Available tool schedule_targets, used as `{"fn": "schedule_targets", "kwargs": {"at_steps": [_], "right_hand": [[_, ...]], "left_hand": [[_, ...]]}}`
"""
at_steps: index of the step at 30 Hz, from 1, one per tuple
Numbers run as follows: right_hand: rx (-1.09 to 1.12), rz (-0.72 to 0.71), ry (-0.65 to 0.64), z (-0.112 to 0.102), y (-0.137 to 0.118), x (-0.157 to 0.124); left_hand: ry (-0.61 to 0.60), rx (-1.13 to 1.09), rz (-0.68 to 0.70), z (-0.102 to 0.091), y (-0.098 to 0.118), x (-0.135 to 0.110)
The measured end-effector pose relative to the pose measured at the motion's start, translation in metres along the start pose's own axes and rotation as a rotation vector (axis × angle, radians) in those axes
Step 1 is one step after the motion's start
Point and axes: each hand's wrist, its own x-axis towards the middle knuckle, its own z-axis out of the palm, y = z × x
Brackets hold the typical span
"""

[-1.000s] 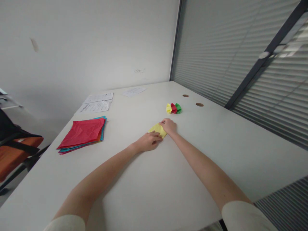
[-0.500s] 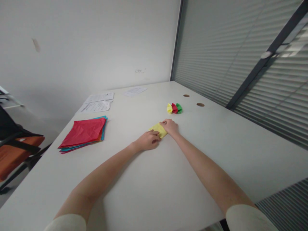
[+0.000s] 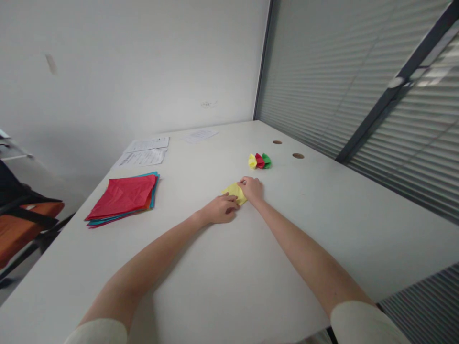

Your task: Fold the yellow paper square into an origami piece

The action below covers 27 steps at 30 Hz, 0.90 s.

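Observation:
A folded yellow paper (image 3: 235, 192) lies on the white table (image 3: 222, 267) in front of me. My left hand (image 3: 219, 210) presses on its near left edge with curled fingers. My right hand (image 3: 252, 188) rests on its far right corner, fingers bent down onto the paper. Beyond them sit three small folded paper pieces (image 3: 259, 161), yellow, red and green, side by side.
A stack of coloured paper sheets (image 3: 124, 198), red on top, lies at the left. White printed sheets (image 3: 146, 152) lie farther back. Two round cable holes (image 3: 297, 155) are near the blinds. An orange chair (image 3: 21, 229) stands off the left edge.
Both hands stay on the yellow paper with only slight finger shifts. The view has shifted a little.

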Motion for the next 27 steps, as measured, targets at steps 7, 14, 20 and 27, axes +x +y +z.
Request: {"fn": "schedule_targets", "kwargs": {"at_steps": [7, 14, 20, 27], "right_hand": [[0.009, 0.005, -0.016, -0.001, -0.0014, 0.003], [0.032, 0.058, -0.048, -0.0034, -0.0031, 0.0055], [0.052, 0.051, -0.059, -0.0019, -0.0013, 0.0068], [0.075, 0.059, -0.055, 0.0023, 0.002, 0.0097]], "left_hand": [[-0.001, 0.042, 0.013, -0.0027, 0.0027, 0.0024], [0.028, 0.033, 0.015, -0.0018, 0.0057, 0.0028], [0.063, -0.01, 0.015, 0.0006, 0.0052, 0.0027], [0.02, 0.024, 0.016, -0.0022, 0.0062, 0.0034]]}}
